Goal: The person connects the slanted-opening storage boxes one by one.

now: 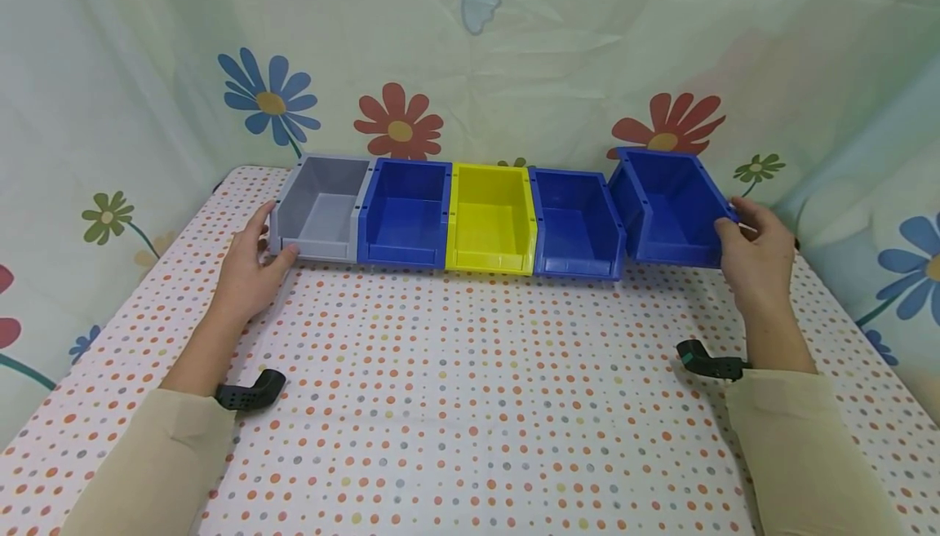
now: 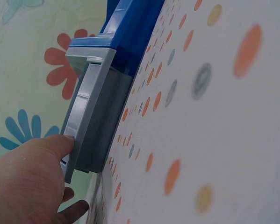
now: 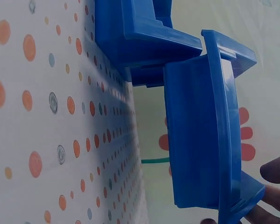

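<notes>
Five open-front plastic bins form a row across the table. At the left end, my left hand [image 1: 250,271] holds the grey bin [image 1: 321,250] by its front left corner, thumb on the front lip and fingers along the side. My right hand [image 1: 761,254] grips the right wall of the rightmost blue bin [image 1: 674,218]. In the right wrist view this blue bin [image 3: 196,135] is raised off the table and tilted, beside the neighbouring blue bin [image 3: 149,44]. Some fingertips of the right hand are hidden behind the wall.
Between the held bins stand a blue bin [image 1: 404,226], a yellow bin [image 1: 490,230] and another blue bin [image 1: 576,234], side by side. A dotted cloth [image 1: 470,405] covers the table. A flowered curtain [image 1: 514,63] hangs close behind the row.
</notes>
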Demonstrator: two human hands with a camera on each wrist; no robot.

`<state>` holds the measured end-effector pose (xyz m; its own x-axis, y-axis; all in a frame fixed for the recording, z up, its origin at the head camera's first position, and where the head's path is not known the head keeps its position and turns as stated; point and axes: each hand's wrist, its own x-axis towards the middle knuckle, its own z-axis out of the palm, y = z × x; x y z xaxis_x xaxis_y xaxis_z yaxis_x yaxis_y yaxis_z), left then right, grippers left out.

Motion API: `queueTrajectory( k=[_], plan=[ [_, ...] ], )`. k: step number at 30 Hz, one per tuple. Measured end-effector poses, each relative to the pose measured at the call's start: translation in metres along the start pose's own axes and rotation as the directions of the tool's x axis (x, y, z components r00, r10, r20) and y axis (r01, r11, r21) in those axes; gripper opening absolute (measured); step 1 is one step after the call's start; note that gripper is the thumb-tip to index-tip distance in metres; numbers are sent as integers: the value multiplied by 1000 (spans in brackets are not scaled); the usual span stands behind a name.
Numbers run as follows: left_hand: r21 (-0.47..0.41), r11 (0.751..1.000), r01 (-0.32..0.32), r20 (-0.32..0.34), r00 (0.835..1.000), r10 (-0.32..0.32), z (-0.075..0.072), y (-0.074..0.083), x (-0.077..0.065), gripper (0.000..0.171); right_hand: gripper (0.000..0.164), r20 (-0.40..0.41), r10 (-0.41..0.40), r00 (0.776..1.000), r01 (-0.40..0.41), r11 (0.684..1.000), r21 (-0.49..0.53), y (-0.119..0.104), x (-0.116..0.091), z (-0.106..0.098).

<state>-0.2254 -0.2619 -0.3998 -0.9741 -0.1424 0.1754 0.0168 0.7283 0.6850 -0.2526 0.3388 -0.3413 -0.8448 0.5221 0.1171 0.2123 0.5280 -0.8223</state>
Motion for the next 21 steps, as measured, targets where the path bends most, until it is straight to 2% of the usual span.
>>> queueTrajectory(
  k=[5,8,12,15,18,21],
  plan=[
    [-2,1000,2,-1,1000,-2,0,0,-1,76,54,-62,-90,994,88,996,-28,-2,-4,1],
    [-1,1000,0,-3,1000,0,0,0,-1,76,55,-96,-162,982,159,986,-43,-4,-7,1],
    [-2,1000,1,-1,1000,-1,0,0,-1,76,55,-91,-259,962,254,965,-69,-7,-10,3],
    [0,1000,5,1,1000,-5,0,0,-1,76,55,-68,-357,932,347,930,-122,-7,-12,5],
    [5,1000,5,-1,1000,-5,1,-1,0,76,56,-59,-451,891,435,883,-177,-7,-14,7],
    [5,1000,6,-2,1000,-6,1,-1,0,76,55,-56,-504,862,486,853,-192,-8,-17,10]
  ],
)
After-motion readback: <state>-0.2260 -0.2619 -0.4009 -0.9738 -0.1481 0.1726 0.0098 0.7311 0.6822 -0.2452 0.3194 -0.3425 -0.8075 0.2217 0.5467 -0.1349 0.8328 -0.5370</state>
